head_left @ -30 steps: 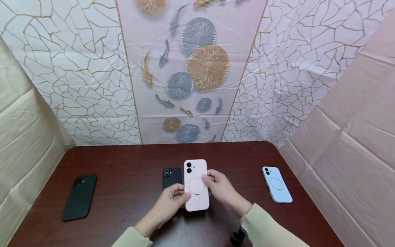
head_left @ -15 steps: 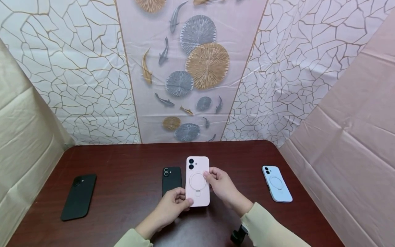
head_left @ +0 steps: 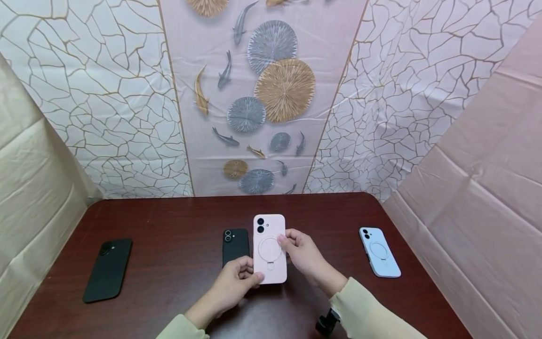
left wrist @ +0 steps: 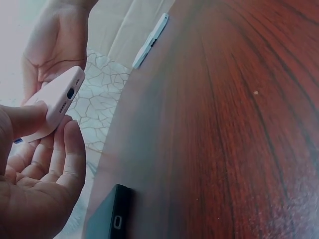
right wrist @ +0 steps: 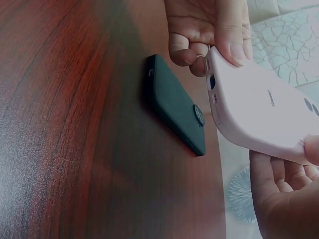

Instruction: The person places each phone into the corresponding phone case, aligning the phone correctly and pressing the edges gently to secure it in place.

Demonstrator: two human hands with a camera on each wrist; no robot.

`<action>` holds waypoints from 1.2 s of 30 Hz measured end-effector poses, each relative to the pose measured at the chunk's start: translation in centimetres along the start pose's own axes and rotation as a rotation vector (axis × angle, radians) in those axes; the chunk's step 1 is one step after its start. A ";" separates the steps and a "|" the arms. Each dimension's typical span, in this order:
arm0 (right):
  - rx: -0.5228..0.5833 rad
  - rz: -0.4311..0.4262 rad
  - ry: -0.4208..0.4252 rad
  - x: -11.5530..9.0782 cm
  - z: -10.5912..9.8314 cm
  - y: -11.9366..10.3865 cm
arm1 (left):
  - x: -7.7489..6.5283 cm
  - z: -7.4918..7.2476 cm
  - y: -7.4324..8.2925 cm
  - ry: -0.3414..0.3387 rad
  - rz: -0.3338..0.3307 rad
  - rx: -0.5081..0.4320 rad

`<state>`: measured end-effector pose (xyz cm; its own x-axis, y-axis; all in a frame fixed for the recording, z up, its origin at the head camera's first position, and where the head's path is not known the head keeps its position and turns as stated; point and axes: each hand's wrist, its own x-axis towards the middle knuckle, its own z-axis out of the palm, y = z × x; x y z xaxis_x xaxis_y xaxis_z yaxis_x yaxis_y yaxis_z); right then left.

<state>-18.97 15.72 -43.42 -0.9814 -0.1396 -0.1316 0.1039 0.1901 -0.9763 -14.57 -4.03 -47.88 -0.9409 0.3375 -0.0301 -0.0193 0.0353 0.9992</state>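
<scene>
A pink phone case [head_left: 270, 261] with a ring outline and two dark camera circles is held tilted above the table, its back towards the head camera. My left hand [head_left: 236, 281] pinches the lower left corner, thumb on the back and fingers beneath. On the other side my right hand [head_left: 306, 256] grips the right edge, thumb near the ring. The bottom edge with its port opening shows in the left wrist view on the case [left wrist: 60, 99]. Whether a phone sits inside, I cannot tell. Just left of it, a black phone [head_left: 235, 247] lies on the table, partly hidden by my left hand.
At the left on the dark red table [head_left: 178, 221] lies a black phone or case [head_left: 109, 270]. A light blue phone case [head_left: 380, 254] with a ring lies at the right. Patterned cloth [head_left: 292, 155] hangs behind the table's far edge. A small black object [head_left: 326, 325] sits by the right sleeve.
Both hands first raised the pink phone case slightly and shifted it right, then brought it a little back left. The grip looks the same, and the other items stay put.
</scene>
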 end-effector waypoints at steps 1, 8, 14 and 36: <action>-0.003 0.000 0.000 0.0 0.0 0.0 | 0.0 0.0 0.0 -0.004 -0.001 -0.014; 0.005 -0.004 -0.021 -0.1 0.2 0.1 | 0.2 -0.3 0.5 0.027 0.016 -0.112; 0.049 -0.015 -0.122 -0.3 0.4 0.3 | 0.1 -0.6 0.8 0.083 0.018 -0.123; 0.114 -0.021 -0.333 -1.2 0.3 1.2 | 0.4 -0.7 0.7 0.183 -0.001 -0.278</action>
<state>-17.61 15.81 -44.44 -0.8792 -0.4549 -0.1418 0.1199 0.0769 -0.9898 -15.20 -4.58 -47.18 -0.9854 0.1622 -0.0510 -0.0883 -0.2314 0.9689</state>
